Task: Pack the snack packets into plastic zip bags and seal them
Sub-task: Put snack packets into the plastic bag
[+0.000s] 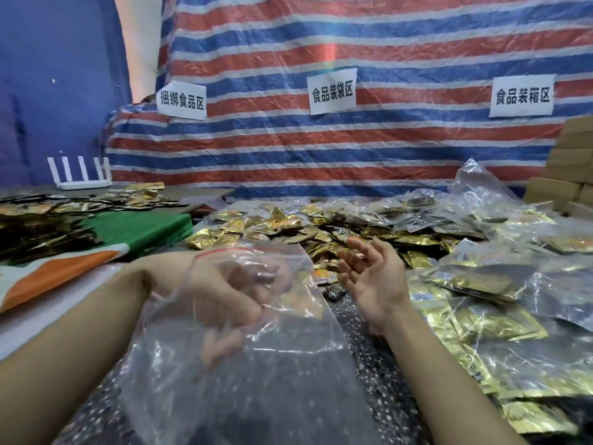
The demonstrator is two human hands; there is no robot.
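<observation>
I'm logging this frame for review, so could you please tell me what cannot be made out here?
- Head view, left hand: its fingers are smeared behind the zip bag's crinkled plastic.
- Head view, snack packets: print too small, blurred.
- Head view, cardboard boxes: cut by the right edge.
- Head view, filled bags: glare hides their seals.

The tarp [353, 149] at 12 o'clock is striped red, blue and white. The snack packets [288, 226] are gold, the zip bag [272, 364] clear with a red strip, the worktop [362, 348] black speckled white.
</observation>
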